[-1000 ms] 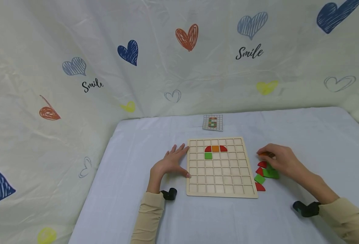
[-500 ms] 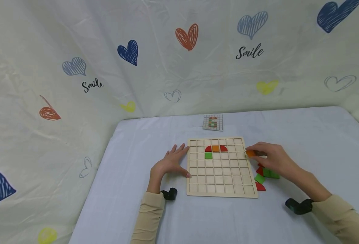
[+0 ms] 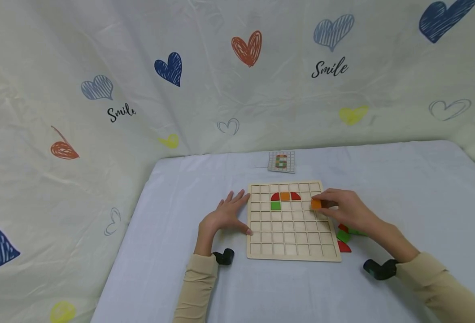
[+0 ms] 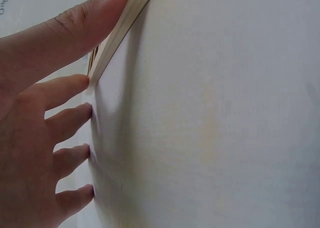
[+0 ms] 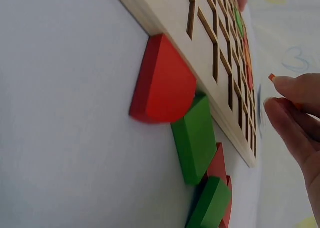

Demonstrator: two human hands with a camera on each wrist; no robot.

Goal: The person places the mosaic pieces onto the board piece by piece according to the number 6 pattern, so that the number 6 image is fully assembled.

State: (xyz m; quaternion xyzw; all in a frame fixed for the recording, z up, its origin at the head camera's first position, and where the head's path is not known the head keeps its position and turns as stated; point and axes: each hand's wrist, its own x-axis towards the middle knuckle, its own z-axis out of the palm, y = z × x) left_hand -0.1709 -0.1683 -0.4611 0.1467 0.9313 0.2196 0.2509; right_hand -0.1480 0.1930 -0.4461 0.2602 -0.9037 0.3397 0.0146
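A wooden grid board [image 3: 294, 251] lies on the white-covered table. In its upper rows sit an orange square block [image 3: 285, 196] between two red quarter-round blocks, and a green square block [image 3: 275, 206] under the left red one. My left hand [image 3: 225, 216] rests at the board's left edge, fingers spread, thumb and fingertip touching the rim. Over the board's right side, my right hand [image 3: 348, 208] pinches another orange block [image 3: 315, 204] between thumb and fingers. In the right wrist view, that hand [image 5: 300, 107] mostly hides the block.
Right of the board lie loose blocks, among them a red quarter-round block [image 5: 170, 85] against the rim and a green block [image 5: 197, 138]. A small pattern card [image 3: 281, 162] lies behind the board. A curtain printed with hearts hangs behind the table.
My right hand has carried the orange block leftward from the loose pile to over the board's right columns. My left hand has stayed at the board's edge.
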